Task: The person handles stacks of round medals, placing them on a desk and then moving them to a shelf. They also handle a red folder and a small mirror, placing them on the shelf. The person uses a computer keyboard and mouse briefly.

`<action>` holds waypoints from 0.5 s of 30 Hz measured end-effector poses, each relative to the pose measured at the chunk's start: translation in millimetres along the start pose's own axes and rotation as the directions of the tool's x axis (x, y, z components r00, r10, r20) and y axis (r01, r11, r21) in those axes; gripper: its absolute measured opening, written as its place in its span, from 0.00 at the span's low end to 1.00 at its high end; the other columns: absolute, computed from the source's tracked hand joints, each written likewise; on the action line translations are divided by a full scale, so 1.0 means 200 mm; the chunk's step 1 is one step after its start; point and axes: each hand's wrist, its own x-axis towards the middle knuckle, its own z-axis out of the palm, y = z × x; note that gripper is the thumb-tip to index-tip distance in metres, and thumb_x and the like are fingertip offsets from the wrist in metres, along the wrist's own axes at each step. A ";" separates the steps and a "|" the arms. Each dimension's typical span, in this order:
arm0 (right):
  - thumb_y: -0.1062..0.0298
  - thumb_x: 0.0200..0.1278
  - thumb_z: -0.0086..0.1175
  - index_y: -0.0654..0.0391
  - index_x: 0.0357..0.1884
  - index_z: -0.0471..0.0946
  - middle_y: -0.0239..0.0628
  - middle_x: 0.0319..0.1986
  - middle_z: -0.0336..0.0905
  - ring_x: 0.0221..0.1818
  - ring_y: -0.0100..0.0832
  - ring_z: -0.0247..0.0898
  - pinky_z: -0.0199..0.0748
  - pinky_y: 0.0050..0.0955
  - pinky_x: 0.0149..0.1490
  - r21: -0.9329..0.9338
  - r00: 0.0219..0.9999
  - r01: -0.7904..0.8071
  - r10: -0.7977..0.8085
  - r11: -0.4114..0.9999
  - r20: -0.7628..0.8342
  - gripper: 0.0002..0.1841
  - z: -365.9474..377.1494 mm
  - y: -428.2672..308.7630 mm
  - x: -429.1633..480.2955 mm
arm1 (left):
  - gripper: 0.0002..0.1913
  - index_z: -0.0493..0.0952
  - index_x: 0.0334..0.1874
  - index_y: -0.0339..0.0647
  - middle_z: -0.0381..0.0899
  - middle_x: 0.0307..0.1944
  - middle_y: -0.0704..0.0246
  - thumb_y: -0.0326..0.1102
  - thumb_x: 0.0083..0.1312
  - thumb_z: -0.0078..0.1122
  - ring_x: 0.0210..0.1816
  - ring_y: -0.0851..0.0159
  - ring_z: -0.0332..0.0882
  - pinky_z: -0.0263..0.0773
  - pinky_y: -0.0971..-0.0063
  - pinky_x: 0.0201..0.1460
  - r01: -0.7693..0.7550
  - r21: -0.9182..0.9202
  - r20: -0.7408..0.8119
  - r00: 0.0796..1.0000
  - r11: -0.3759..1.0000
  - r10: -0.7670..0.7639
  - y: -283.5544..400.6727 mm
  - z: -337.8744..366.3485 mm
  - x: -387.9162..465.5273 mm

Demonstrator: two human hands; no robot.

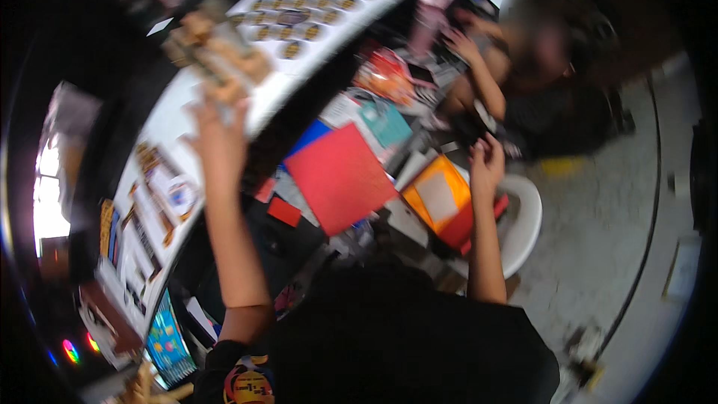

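My left hand (219, 123) reaches over the white table (168, 106), its fingers at the near end of a blurred tan wooden piece (216, 59). Blur hides whether the fingers grip that piece. My right hand (487, 165) is raised to the right with loosely bent fingers, and nothing shows in it. Below it, a white plastic chair (527, 224) bears an orange packet (423, 193) and a red item (465, 230). Between my arms lies a large red sheet or folder (339, 179).
Rows of round dark-and-gold pieces (314, 0) cover the table's far part. Small display items (168, 185) line its left part. Another person (482, 67) sits at the upper right near bags (387, 76). A black cable (645, 269) crosses the floor.
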 end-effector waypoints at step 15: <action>0.67 0.51 0.58 0.64 0.55 0.74 0.71 0.59 0.60 0.62 0.66 0.58 0.58 0.51 0.67 -0.795 0.998 -0.062 0.037 0.603 -0.049 0.26 -0.06 1.10 -0.37 | 0.32 0.61 0.68 0.34 0.60 0.67 0.46 0.40 0.65 0.59 0.69 0.47 0.58 0.55 0.59 0.70 -0.134 -0.697 0.610 0.407 0.704 0.681 0.56 1.56 -1.24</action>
